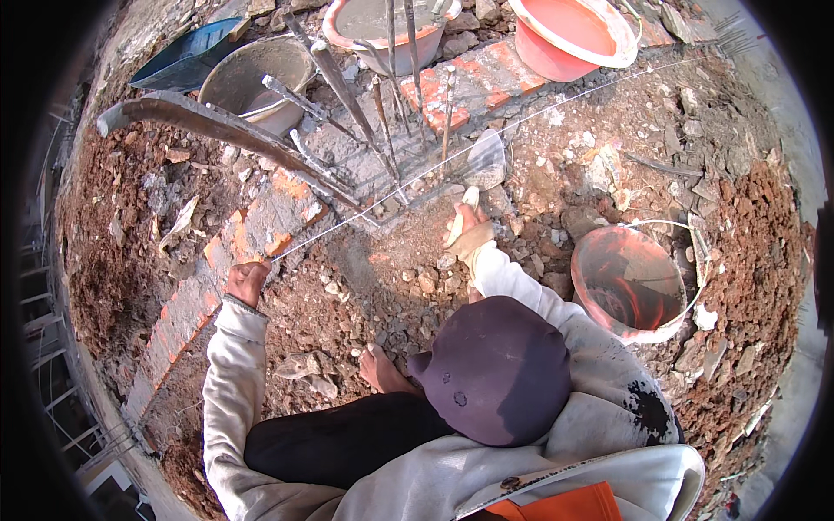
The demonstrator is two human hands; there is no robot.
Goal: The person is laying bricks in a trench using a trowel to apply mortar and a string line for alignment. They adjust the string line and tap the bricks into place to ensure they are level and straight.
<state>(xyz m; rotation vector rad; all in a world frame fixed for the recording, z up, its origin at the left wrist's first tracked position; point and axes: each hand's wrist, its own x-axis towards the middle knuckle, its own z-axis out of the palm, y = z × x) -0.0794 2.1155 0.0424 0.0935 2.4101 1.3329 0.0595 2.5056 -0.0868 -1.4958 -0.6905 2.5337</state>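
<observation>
My left hand (248, 283) is closed at the end of a taut white string (326, 233), low over a brick course (233, 252). The string runs off to the upper right, past upright steel rods (352, 95). My right hand (467, 227), with a pale wrap around part of it, grips what looks like a trowel. Its pale handle end (471, 196) shows above my fingers, and the greyish blade (487, 161) points away beside the string. Rubble and soil lie beneath both hands. My fingers hide most of the handle.
Mortar buckets stand at the far side: a grey one (291, 65), an orange-rimmed one (347, 42) and a red one (556, 65). An orange bucket (601, 304) with a wire handle sits right of my arm. A curved bar (195, 117) juts leftward from the rods.
</observation>
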